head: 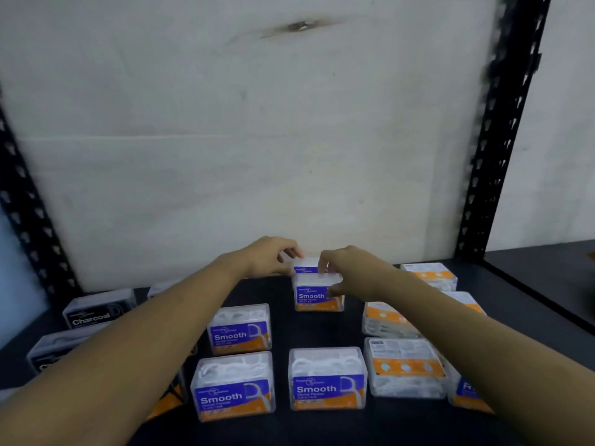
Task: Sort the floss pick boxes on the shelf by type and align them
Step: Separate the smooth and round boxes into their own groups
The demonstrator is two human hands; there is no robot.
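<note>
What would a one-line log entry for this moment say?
left hand: pinches rearmost Smooth box | right hand: grips second Smooth box, just in front | Charcoal box: far left, untouched

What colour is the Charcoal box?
The Charcoal box is black with white letters, clearest in the head view.

Clear glossy plastic boxes [326, 378] — matt black shelf [283, 329].

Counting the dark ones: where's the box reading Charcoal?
In the head view, the Charcoal box sits on the shelf at the left, outside the left forearm, behind another dark box.
</note>
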